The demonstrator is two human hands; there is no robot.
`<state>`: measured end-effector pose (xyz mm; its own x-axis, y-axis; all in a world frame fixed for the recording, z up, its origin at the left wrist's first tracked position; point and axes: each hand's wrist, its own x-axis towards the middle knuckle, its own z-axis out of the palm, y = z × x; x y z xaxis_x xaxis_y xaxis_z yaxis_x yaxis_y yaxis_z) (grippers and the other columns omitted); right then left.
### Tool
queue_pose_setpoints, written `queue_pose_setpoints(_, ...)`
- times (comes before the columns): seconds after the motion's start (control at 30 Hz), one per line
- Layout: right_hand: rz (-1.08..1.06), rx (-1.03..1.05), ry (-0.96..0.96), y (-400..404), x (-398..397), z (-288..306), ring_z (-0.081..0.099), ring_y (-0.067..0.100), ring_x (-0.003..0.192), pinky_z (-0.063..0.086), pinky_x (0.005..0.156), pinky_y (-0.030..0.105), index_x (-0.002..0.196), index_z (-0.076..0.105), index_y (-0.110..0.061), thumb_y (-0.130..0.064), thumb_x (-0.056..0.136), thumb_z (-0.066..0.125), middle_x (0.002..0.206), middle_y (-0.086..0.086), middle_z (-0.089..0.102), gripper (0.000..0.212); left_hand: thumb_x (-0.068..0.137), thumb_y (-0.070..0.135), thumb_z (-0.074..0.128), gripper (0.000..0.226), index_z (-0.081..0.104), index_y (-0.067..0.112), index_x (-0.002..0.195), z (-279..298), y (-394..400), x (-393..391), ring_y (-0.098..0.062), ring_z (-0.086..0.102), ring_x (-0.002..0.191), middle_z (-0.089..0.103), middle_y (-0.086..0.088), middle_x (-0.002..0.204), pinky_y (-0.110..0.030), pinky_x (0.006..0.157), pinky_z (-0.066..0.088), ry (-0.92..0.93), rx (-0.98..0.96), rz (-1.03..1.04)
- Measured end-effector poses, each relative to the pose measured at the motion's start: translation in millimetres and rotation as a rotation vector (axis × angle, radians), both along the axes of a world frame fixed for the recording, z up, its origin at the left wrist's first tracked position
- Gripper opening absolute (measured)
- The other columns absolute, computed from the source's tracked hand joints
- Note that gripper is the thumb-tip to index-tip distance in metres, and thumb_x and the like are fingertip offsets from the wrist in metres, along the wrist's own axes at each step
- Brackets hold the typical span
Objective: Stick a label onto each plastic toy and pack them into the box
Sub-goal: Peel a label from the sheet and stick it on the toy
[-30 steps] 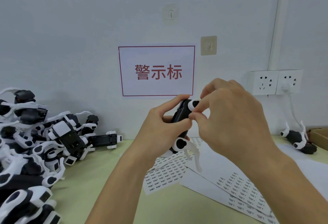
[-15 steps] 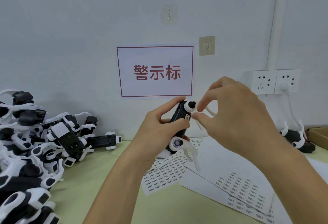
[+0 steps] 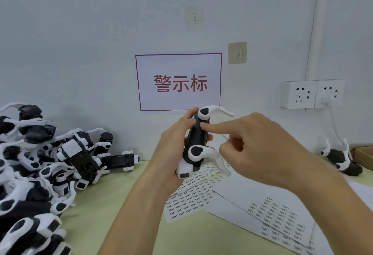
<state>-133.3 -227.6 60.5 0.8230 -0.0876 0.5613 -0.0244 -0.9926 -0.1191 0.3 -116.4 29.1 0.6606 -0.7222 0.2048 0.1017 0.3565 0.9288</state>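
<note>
My left hand [image 3: 170,154] grips a black-and-white plastic toy [image 3: 196,143] upright in front of me, with its white curved legs pointing right. My right hand [image 3: 262,147] reaches in from the right. Its straight index finger presses on the toy's black body just below the upper white joint, where a small white label edge [image 3: 201,127] shows; the other fingers are curled. Label sheets [image 3: 189,196] lie on the green table [image 3: 113,204] under my hands. A corner of the cardboard box [image 3: 363,154] shows at the right edge.
A big pile of the same toys [image 3: 40,163] fills the table's left side. One more toy [image 3: 341,158] lies by the box at the right. More label sheets [image 3: 276,216] spread toward the lower right. On the wall are a red-framed sign [image 3: 178,82] and sockets [image 3: 312,94].
My right hand went from pinching at the toy's top to pressing one straight index finger on its body. My left hand has turned the toy, and its rounded black side and legs show.
</note>
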Motion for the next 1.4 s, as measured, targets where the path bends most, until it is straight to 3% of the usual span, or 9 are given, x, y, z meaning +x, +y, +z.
queue_pose_setpoints(0.13,0.017,0.010,0.060,0,0,1,0.050,-0.002,0.060,0.024,0.047,0.018,0.128,0.060,-0.048,-0.023,0.082,0.046,0.062,-0.044,0.046,0.054,0.094,0.027,0.058,0.029,0.072,0.040,0.115,-1,0,1,-0.027,0.065,0.079,0.073,-0.016,0.095,-0.033,0.063,0.053,0.014,-0.006,0.011)
queue_pose_setpoints(0.27,0.102,0.117,0.073,-4,0,0,0.039,0.011,0.045,0.029,0.045,0.023,0.119,0.064,-0.052,-0.028,0.076,0.039,0.049,-0.013,0.048,0.055,0.096,0.023,0.056,0.030,0.072,0.037,0.117,-4,-2,1,-0.024,0.064,0.074,0.073,-0.008,0.100,-0.032,0.063,0.053,0.044,-0.033,-0.007)
queue_pose_setpoints(0.37,0.149,0.186,0.031,-8,2,0,0.036,0.011,0.043,0.033,0.045,0.029,0.114,0.067,-0.051,-0.025,0.076,0.039,0.046,-0.011,0.046,0.054,0.094,0.020,0.055,0.034,0.070,0.034,0.121,-4,-1,1,-0.022,0.062,0.070,0.068,-0.009,0.098,-0.031,0.061,0.054,0.079,-0.081,-0.047)
queue_pose_setpoints(0.63,0.123,0.135,0.089,-12,9,-9,0.041,0.012,0.048,0.040,0.049,0.037,0.143,0.037,-0.053,-0.020,0.086,0.040,0.053,-0.009,0.049,0.066,0.086,0.024,0.061,0.030,0.074,0.032,0.113,-3,0,3,-0.023,0.067,0.076,0.069,-0.013,0.093,-0.033,0.067,0.058,0.095,-0.115,-0.095)
queue_pose_setpoints(0.97,0.239,0.263,-0.066,-20,12,-9,0.035,0.007,0.039,0.026,0.039,0.016,0.108,0.070,-0.039,-0.013,0.087,0.042,0.050,-0.011,0.054,0.043,0.071,0.022,0.075,0.048,0.069,0.028,0.119,-6,3,7,-0.029,0.068,0.082,0.071,-0.014,0.095,-0.036,0.069,0.058,0.039,-0.176,0.000)
queue_pose_setpoints(1.07,0.144,0.303,-0.290,-23,14,-8,0.046,0.005,0.043,0.033,0.044,0.009,0.102,0.073,-0.034,-0.023,0.087,0.046,0.058,-0.017,0.059,0.033,0.074,0.015,0.079,0.044,0.070,0.031,0.114,-7,3,6,-0.034,0.072,0.084,0.073,-0.020,0.096,-0.042,0.070,0.060,-0.067,-0.079,0.080)
queue_pose_setpoints(1.27,0.012,0.307,-0.172,-25,17,-9,0.045,0.001,0.119,0.037,0.092,0.025,0.128,0.051,-0.050,-0.056,0.092,0.043,0.120,-0.019,0.049,0.038,0.091,0.012,0.066,0.038,0.060,0.041,0.114,-8,2,-3,-0.033,0.075,0.073,0.076,-0.012,0.092,-0.041,0.072,0.063,-0.531,0.142,0.093)
queue_pose_setpoints(1.33,0.068,0.378,-0.049,-26,16,-11,0.048,0.001,0.120,0.037,0.091,0.018,0.129,0.048,-0.054,-0.062,0.089,0.040,0.125,-0.019,0.054,0.042,0.090,0.012,0.064,0.040,0.057,0.040,0.117,-7,1,-7,-0.031,0.076,0.074,0.075,-0.011,0.094,-0.037,0.073,0.063,-0.614,0.143,0.049)
queue_pose_setpoints(1.4,0.155,0.453,0.005,-27,12,-9,0.060,-0.004,0.100,0.045,0.075,0.011,0.118,0.053,-0.057,-0.061,0.087,0.041,0.106,-0.022,0.066,0.034,0.088,0.016,0.063,0.042,0.053,0.041,0.120,-5,1,-8,-0.027,0.075,0.078,0.074,-0.010,0.095,-0.033,0.075,0.062,-0.672,0.155,0.032)
